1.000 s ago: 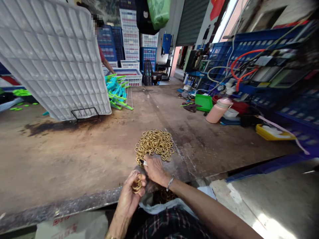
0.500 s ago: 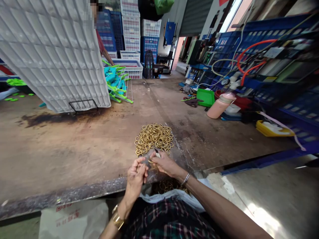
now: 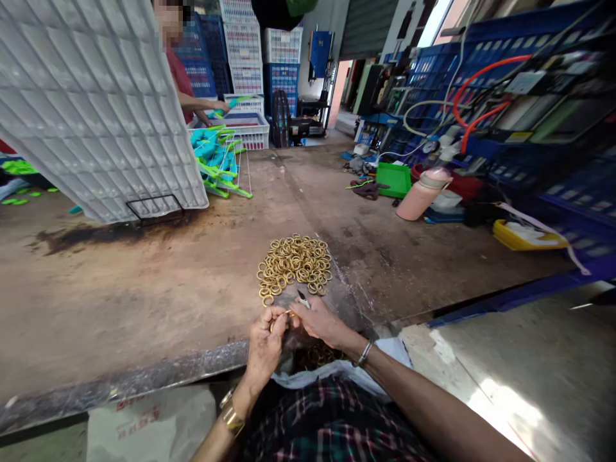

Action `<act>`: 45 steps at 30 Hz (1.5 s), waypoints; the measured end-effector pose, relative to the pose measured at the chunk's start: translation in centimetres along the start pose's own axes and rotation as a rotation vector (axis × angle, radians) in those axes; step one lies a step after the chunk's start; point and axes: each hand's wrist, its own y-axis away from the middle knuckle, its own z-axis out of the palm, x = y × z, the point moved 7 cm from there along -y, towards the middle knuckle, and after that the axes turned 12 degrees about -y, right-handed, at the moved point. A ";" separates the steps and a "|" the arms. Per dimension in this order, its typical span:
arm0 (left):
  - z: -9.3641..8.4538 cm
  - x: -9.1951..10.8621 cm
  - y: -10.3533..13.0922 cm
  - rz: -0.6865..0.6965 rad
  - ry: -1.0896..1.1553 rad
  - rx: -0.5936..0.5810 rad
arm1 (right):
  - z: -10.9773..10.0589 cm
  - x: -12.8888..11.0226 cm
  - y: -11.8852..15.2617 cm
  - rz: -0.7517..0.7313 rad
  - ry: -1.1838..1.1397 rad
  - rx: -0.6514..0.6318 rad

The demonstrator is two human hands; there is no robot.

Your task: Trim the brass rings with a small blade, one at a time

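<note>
My left hand (image 3: 266,340) is closed, fingers pinched on a gold-coloured ring (image 3: 272,326). Right beside it, my right hand (image 3: 318,322) grips a small knife (image 3: 303,299) with a dark pointed tip and a pale body; much of it is hidden in the palm. The fingertips of both hands meet around another ring (image 3: 289,312), and I cannot tell which hand bears it. Just beyond the hands lies a heap of gold-coloured rings (image 3: 296,260) on the brown table (image 3: 192,282).
More rings (image 3: 317,354) lie in a pale sack (image 3: 332,372) at my lap. A tall grey-white ribbed panel (image 3: 110,115) stands at left, beside green and blue plastic pieces (image 3: 219,160). A pink bottle (image 3: 421,196), a green tray (image 3: 393,179) and a yellow tray (image 3: 517,237) are at right. A co-worker (image 3: 180,83) stands behind.
My left hand has come up to my right, and their fingertips now meet at a ring. The co-worker's arm has risen, holding a blue-green piece. The view has shifted slightly.
</note>
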 end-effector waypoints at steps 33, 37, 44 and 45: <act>1.6 -1.8 0.6 -0.159 0.267 -0.152 | 1.2 -1.9 1.0 -0.189 1.086 0.000; 1.1 -1.7 0.7 -0.107 0.138 -0.133 | 1.3 -1.7 0.8 -0.175 1.139 -0.017; 0.8 -1.6 1.6 -0.125 0.249 -0.150 | 1.5 -1.7 -0.6 -0.153 1.175 0.031; 1.0 -1.4 1.9 -0.135 0.291 -0.170 | 1.5 -1.9 -1.0 -0.164 1.173 0.042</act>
